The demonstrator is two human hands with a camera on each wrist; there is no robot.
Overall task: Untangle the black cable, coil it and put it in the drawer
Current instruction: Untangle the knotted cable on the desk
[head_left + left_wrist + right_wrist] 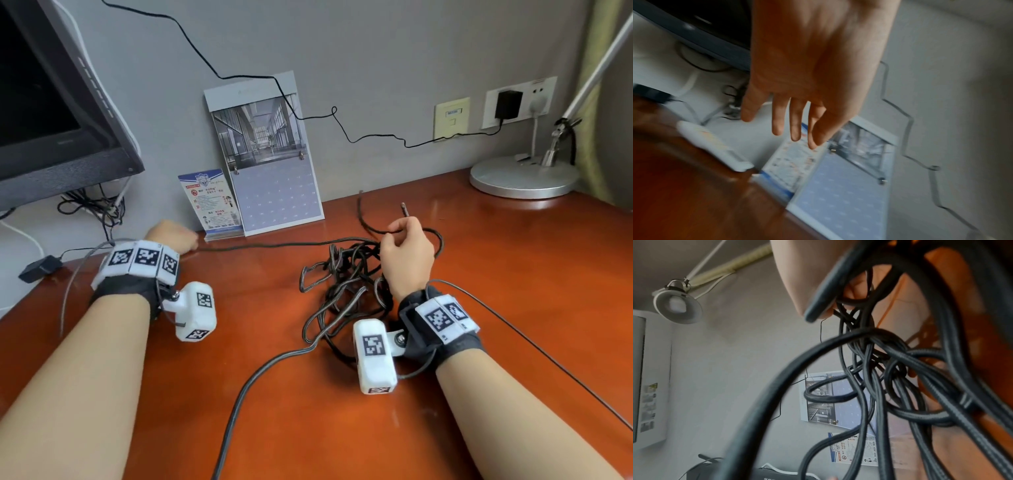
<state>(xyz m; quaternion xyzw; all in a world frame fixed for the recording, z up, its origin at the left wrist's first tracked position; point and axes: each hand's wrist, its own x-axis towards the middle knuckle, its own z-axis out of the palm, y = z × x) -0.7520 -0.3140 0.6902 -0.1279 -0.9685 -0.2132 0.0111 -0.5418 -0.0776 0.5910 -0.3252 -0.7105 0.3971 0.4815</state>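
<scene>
The black cable [346,284] lies in a tangled heap on the red-brown desk [513,274], just left of my right wrist. My right hand [407,248] hovers over the heap's far side, its fingers curled round one strand. The metal plug end [404,207] of that strand sticks up beyond the knuckles. In the right wrist view the knotted cable [875,337] hangs close before the lens, with fingers [855,292] hooked into it. One strand [274,245] runs left across the desk towards my left hand [171,236]. The left hand [807,65] has its fingers straight and holds nothing.
A monitor [51,102] stands at the back left with wires under it. A calendar [274,154] and a card stand [214,202] lean on the wall. A lamp base [524,178] sits back right. A thin wire [376,137] runs along the wall to an adapter [508,104].
</scene>
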